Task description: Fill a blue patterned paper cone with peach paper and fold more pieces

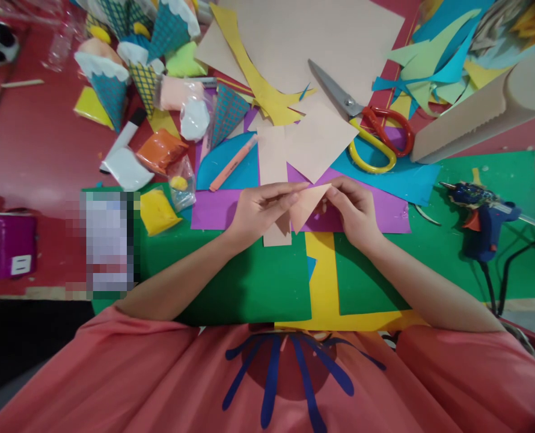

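Note:
Between my two hands is a small folded piece of peach paper [310, 205], its point hanging downward. My left hand [267, 210] pinches its left edge between thumb and fingers. At the upper right corner my right hand [351, 207] grips the same piece, fingertips partly hidden behind it. Just beyond lies a larger peach paper piece [321, 141], and a peach strip [274, 162] runs under my left hand. Red-and-yellow-handled scissors [351, 107] rest on the paper, blades pointing up and left. An orange highlighter-like pen [234, 162] lies left of the strip.
Paper cones with blue and yellow grids [109, 96] and clay packets [159, 210] crowd the left. A blue glue gun [490, 222] with its cord lies right, beside a rolled peach sheet [479, 114]. Green sheets [249, 276] cover the near table. A blurred-out device [107, 240] is at left.

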{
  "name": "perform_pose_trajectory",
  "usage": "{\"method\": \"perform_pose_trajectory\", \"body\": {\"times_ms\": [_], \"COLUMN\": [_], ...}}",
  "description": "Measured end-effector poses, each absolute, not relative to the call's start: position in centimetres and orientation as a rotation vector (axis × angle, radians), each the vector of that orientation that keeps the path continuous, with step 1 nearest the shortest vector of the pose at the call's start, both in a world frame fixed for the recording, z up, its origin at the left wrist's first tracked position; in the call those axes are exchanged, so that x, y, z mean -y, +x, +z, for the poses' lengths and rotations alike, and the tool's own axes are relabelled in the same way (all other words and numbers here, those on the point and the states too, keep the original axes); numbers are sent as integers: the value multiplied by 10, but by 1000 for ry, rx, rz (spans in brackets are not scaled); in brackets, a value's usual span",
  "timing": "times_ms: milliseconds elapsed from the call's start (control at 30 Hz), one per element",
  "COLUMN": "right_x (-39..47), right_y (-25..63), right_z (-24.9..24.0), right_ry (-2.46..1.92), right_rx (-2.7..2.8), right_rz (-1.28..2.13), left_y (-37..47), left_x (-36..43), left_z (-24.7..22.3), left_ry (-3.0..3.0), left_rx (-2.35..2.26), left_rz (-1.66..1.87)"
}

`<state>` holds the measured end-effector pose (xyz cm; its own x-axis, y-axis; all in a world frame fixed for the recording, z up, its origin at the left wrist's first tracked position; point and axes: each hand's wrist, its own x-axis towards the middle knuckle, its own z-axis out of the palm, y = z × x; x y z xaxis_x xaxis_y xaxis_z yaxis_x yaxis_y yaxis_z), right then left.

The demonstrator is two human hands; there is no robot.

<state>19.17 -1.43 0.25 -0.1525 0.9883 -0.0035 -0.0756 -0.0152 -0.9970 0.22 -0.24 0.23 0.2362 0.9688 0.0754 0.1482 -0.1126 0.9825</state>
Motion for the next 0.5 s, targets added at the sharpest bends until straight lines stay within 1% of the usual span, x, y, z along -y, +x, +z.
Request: {"method": "perform_pose_trajectory", "body": {"times_ms": [300,500], "right_x": [16,17], "right_y": [191,191], "right_z": [2,4], "right_ry": [-1123,-1113], "right_rx": [1260,1243], "right_rz": [1301,1319], "left_y": [2,2], "left_x": [4,5], "left_z": [5,5], "left_ry": [1490,1513], "left_rx": [-1131,-1127], "left_rz": [948,930]}}
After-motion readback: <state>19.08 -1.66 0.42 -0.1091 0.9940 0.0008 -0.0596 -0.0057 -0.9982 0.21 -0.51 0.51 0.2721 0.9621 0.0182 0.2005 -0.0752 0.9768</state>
